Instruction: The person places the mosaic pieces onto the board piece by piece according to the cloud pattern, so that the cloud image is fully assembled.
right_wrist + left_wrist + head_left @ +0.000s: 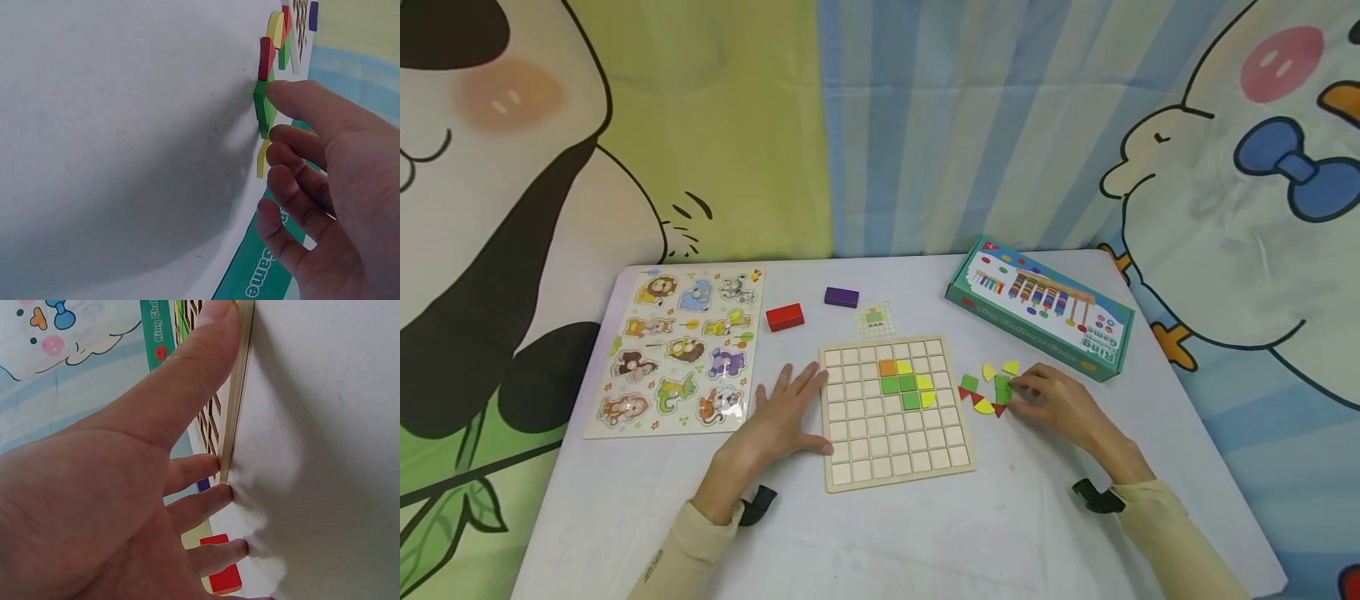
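Note:
A wooden grid board (880, 433) lies on the table, with an orange square (887, 367), several green squares (891, 385) and yellow rounded pieces (924, 382) in its cells. My left hand (786, 421) rests at its left edge, fingers spread; in the left wrist view the thumb (181, 375) lies along the board's rim (236, 394). To the board's right, my right hand (1060, 407) is beside loose green pieces (1002, 384). In the right wrist view its thumb appears to touch a green piece (261, 106) on the table, the other fingers loosely bent.
Loose yellow pieces (988, 372) and red triangles (977, 398) lie around the green ones. A small pattern card (875, 319), purple block (842, 297) and red block (785, 317) sit behind the board. An animal puzzle board (677, 350) lies left; a green game box (1041, 308) stands back right.

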`<state>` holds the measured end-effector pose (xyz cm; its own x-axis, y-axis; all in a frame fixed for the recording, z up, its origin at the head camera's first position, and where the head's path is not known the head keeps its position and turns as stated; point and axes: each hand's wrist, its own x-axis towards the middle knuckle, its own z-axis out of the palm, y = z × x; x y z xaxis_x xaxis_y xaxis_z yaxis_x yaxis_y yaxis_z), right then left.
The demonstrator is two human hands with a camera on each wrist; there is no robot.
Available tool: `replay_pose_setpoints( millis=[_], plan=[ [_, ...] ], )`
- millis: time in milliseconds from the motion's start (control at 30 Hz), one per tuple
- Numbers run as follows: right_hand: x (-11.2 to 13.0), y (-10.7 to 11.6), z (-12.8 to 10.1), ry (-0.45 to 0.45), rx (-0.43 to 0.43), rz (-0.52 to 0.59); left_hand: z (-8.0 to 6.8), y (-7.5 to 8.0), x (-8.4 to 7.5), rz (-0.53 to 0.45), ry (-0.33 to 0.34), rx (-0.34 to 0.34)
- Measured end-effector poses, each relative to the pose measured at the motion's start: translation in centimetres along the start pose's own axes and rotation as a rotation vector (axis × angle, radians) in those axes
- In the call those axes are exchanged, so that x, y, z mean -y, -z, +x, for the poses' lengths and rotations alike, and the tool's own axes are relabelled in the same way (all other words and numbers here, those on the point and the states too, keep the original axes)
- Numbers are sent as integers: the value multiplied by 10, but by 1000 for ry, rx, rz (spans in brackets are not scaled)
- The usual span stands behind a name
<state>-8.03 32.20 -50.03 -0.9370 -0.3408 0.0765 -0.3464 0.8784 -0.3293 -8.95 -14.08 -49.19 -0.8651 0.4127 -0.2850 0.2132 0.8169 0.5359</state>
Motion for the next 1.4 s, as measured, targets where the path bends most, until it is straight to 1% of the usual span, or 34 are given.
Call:
replay_pose_setpoints(
  millis=[167,433,767,1133,1267,1400],
  plan=[
    [-1,-2,-2,-6,4,7,0,-1,1,-8,-2,-3],
    [1,-3,-5,18,-3,11,0,0,1,-11,1,3],
    [-1,-4,-2,18,4,20,-1,1,0,-18,-1,6],
    [-4,-2,1,-20,36,85,-2,1,0,-35,-5,4],
    [-6,-2,1,-15,42,97,-2,2,-1,-35,-4,4],
    [-6,-4,1,0,28,94,-2,1,-1,-30,-1,6]
  ],
)
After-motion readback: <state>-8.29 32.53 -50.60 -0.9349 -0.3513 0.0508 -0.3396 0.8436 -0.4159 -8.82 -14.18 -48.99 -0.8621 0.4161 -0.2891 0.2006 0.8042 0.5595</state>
